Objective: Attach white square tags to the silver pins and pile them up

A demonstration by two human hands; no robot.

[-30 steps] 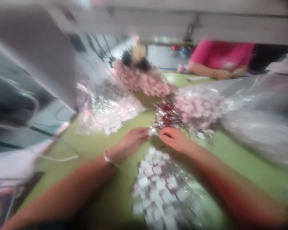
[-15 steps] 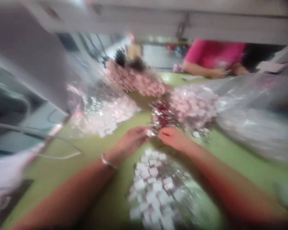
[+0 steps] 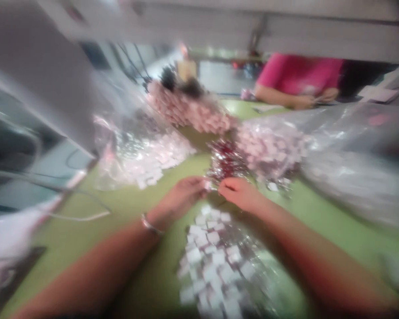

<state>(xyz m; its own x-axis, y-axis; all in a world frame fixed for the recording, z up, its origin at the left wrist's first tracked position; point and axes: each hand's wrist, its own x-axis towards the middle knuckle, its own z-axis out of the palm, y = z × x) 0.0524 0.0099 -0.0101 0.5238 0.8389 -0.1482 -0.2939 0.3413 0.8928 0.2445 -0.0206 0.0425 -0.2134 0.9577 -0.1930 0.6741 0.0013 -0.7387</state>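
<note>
Between the fingertips of my left hand (image 3: 189, 189) is a small white piece (image 3: 207, 185), pinched at its edge. My right hand (image 3: 237, 191) is closed in a pinch just to the right of it; what its fingers hold is too blurred to name. A short pale strip seems to span the gap between the hands. Right behind them lies a heap of shiny red and silver strands (image 3: 226, 161). Below the hands, a pile of small white square pieces (image 3: 213, 261) is spread on the green table (image 3: 136, 261).
Pale pink bundles (image 3: 189, 110) lie at the back. White pieces in clear plastic (image 3: 153, 161) are at left, a pink-white heap (image 3: 272, 148) and large plastic bags (image 3: 355, 177) at right. Across the table sits a person in a pink top (image 3: 302, 77). A white cable (image 3: 86, 217) crosses the left edge.
My hands stay almost in place, and the white piece in the left fingertips has turned slightly. Across the table, the person's hands have shifted a little.
</note>
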